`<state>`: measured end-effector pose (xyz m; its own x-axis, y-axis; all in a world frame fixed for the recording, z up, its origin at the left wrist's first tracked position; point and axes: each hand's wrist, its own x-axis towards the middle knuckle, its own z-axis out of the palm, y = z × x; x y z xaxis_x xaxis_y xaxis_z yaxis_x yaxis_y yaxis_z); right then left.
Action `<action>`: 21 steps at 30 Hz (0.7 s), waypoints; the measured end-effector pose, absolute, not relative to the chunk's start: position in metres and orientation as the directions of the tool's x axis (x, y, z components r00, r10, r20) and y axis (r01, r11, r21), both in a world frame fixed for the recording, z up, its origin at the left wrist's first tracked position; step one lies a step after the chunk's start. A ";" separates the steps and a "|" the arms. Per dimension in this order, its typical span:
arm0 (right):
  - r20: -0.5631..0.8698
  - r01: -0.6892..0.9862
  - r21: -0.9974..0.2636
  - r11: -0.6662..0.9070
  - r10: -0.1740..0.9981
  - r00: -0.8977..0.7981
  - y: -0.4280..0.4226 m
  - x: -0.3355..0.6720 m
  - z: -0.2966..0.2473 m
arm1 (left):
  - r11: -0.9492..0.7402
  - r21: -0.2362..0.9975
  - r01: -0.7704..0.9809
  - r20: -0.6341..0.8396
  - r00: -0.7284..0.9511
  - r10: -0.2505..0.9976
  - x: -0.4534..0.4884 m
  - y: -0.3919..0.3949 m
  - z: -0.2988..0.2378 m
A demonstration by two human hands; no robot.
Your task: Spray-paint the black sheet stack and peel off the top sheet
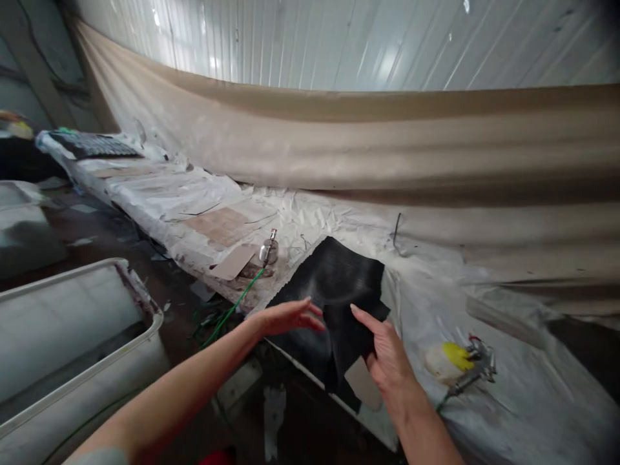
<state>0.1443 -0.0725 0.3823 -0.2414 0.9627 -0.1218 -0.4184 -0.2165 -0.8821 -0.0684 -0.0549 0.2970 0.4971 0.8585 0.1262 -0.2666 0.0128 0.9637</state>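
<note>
In my right hand (385, 352) is a piece of black sheet material (351, 332), pinched at its right edge between thumb and fingers. My left hand (293, 318) is open just to the left of that piece, fingers apart; whether its fingertips touch the piece I cannot tell. Beneath both hands, a larger black sheet (339, 268) lies on the covered table and reaches its front edge. A light-coloured card (364, 382) shows below the held piece, partly hidden by it and by my right hand.
A metal air tool (268, 248) with a green hose (235, 307) lies on the plastic-covered table (188, 187), near brown cardboard (220, 226). At right rests a spray gun (477, 365) with a yellow-marked cup. A white bin (77, 342) stands lower left. Tan sheeting (339, 142) hangs behind.
</note>
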 end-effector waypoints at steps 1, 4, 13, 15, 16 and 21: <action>-0.152 -0.431 -0.872 -0.233 0.965 -0.214 -0.071 0.146 0.383 | 0.037 0.956 -0.290 0.132 0.541 0.831 -0.061 -0.057 0.285; -0.213 -0.458 -0.851 -0.257 0.966 -0.146 -0.068 0.148 0.383 | 0.050 0.923 -0.382 0.211 0.610 0.764 -0.038 -0.063 0.274; -0.047 -0.463 -0.886 0.021 0.990 0.134 -0.059 0.171 0.371 | 0.227 0.964 -0.141 -0.072 0.680 0.730 -0.037 -0.052 0.277; 0.014 -0.421 -0.902 0.100 0.979 0.202 -0.060 0.180 0.362 | 0.231 0.966 -0.114 -0.097 0.670 0.736 -0.045 -0.052 0.270; 0.013 -0.407 -0.908 0.102 0.976 0.216 -0.061 0.184 0.357 | 0.232 0.966 -0.111 -0.098 0.674 0.732 -0.048 -0.052 0.268; -0.049 -0.420 -0.906 0.056 0.971 0.235 -0.062 0.197 0.343 | 0.242 0.968 -0.064 -0.129 0.702 0.700 -0.059 -0.050 0.262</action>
<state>0.1970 -0.0618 0.3433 0.2348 0.9708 -0.0490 -0.4203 0.0560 -0.9056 -0.0594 -0.0496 0.2624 0.7021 0.7003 -0.1286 -0.0645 0.2424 0.9680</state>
